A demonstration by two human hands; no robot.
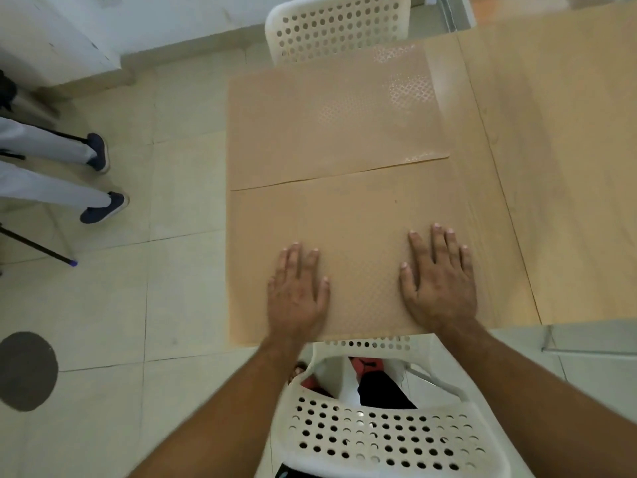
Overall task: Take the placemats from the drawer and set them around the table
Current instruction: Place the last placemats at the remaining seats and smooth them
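Note:
Two tan, textured placemats lie flat on the light wooden table point(558, 150). The near placemat point(351, 215) reaches the table's front and left edges. The far placemat point(327, 122) lies just beyond it, their long edges almost meeting. My left hand point(296, 291) presses flat on the near placemat's front left part, fingers straight and spread. My right hand point(439, 281) presses flat on its front right part in the same way. Neither hand grips anything.
A white perforated chair point(379, 436) stands between me and the table's front edge. A second white chair point(337, 25) stands at the far side. Another person's legs and dark shoes point(100, 181) are on the tiled floor to the left.

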